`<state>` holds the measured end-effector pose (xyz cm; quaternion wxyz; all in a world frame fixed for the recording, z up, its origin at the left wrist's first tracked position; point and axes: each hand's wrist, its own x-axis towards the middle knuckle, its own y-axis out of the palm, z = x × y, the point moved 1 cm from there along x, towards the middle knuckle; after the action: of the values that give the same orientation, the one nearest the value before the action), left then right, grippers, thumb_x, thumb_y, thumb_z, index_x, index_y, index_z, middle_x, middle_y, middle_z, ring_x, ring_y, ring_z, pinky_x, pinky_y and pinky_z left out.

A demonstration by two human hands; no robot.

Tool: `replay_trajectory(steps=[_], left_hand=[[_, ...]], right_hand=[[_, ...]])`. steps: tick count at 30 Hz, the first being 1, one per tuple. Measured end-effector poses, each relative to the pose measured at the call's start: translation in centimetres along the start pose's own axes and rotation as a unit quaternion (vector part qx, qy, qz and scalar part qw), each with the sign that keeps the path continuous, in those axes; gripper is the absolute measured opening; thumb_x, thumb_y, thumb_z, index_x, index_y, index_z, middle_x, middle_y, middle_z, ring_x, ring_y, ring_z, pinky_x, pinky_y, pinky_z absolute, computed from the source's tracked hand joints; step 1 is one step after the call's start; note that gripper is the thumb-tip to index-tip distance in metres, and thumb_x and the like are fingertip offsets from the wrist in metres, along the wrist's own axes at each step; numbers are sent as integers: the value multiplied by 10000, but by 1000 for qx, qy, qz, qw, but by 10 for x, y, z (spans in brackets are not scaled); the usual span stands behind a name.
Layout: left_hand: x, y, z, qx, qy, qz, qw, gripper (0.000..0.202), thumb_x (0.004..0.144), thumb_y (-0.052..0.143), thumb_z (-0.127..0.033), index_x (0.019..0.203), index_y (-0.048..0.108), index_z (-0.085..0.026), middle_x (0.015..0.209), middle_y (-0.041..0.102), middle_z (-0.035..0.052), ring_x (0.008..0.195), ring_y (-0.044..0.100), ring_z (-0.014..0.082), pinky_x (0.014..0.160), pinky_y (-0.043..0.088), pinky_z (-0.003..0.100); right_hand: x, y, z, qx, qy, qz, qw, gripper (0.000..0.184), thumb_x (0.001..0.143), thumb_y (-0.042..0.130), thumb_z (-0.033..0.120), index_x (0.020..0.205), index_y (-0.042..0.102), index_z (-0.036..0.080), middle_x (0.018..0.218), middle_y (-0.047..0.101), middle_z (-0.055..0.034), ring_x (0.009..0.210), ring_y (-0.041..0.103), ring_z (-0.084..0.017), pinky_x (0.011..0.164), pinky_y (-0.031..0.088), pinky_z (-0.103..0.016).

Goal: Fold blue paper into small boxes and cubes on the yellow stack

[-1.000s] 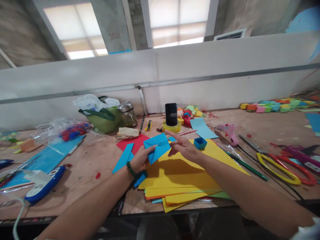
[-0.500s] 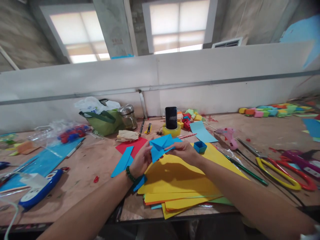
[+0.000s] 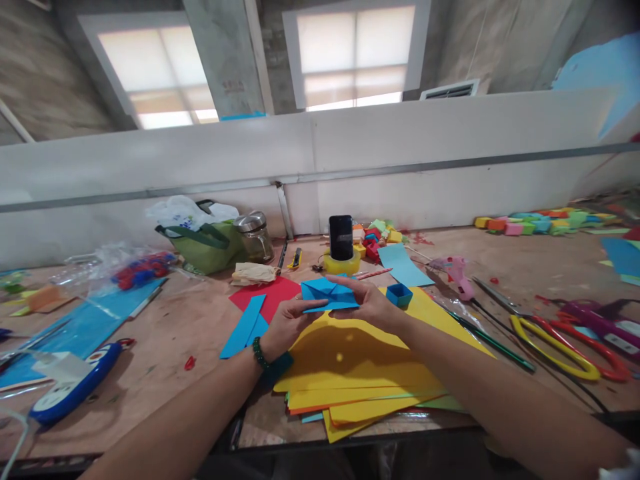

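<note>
A folded piece of blue paper [image 3: 327, 291] is held between both hands above a stack of yellow paper [image 3: 370, 347]. My left hand [image 3: 290, 323] pinches its left side, thumb along the near edge. My right hand [image 3: 367, 303] grips the right side, fingers on top and thumb beneath. Triangular flaps and crossing creases show on its face. Just right of my right hand stands a small open blue paper box [image 3: 399, 295]. Left of my left hand, a blue paper strip [image 3: 244, 328] lies partly over red paper [image 3: 265, 297].
A phone [image 3: 341, 237] stands in a yellow tape roll [image 3: 342, 264], with folded paper cubes [image 3: 375, 241] behind. To the right lie a pink glue gun [image 3: 457, 275], a green pencil [image 3: 493, 340] and scissors [image 3: 555, 347]. A blue-white power strip [image 3: 77, 380] sits left; a glass jar [image 3: 256, 239] stands behind.
The blue paper's raised, pointed flaps now lie flatter, in a compact rectangular shape. Both hands have shifted their grip along its sides.
</note>
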<state>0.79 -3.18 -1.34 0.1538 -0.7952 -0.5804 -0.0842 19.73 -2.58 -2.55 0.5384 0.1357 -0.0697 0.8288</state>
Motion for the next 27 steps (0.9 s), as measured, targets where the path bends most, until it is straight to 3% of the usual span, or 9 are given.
replay_trajectory(steps=[4,7,12,17,21,23,27], left_hand=[[-1,1,1,-1,4,9,1000,183,622,774,-375,731,780,-227,703,725,29,720,606,214,735,494,327],[-2,3,0,-12,-1,6,1000,201,640,755,-405,694,772,-213,693,717,30,741,605,220,758,486,333],[-4,6,1,-48,-29,-16,998,210,612,778,-388,665,747,-187,664,700,33,724,612,219,728,485,332],[-3,8,11,-87,-66,-61,992,307,589,797,-425,699,700,-156,665,688,27,653,607,164,639,488,278],[-2,9,11,-120,-61,-94,986,379,518,848,-390,629,562,-167,546,591,-45,545,551,95,576,481,220],[-2,10,8,-140,-58,-109,982,430,498,862,-373,719,547,-180,543,578,-71,539,552,84,577,492,210],[-2,9,7,-173,-98,-128,972,649,535,855,-369,1069,526,-207,600,624,-81,597,630,113,605,520,224]], right_hand=[[-2,3,6,-20,2,-8,1000,290,590,815,396,794,772,194,782,734,-21,752,652,-164,802,528,-351],[-3,5,7,-17,18,-44,999,300,607,788,467,686,762,179,720,730,-41,701,637,-161,763,516,-346],[-2,11,5,-3,61,-103,993,367,563,790,506,673,743,159,660,705,-35,637,634,-153,682,505,-322],[-1,16,2,-30,47,-155,986,351,560,783,487,639,706,155,619,673,-21,590,597,-143,619,482,-305],[1,17,-1,-57,28,-176,982,323,570,774,453,619,643,162,597,639,-10,583,571,-145,600,457,-300],[1,16,-3,-81,18,-182,980,321,584,761,449,606,602,172,586,623,-6,577,551,-144,582,435,-294],[1,15,-6,-127,6,-184,975,324,603,739,443,597,533,192,590,605,2,562,500,-133,538,387,-271]])
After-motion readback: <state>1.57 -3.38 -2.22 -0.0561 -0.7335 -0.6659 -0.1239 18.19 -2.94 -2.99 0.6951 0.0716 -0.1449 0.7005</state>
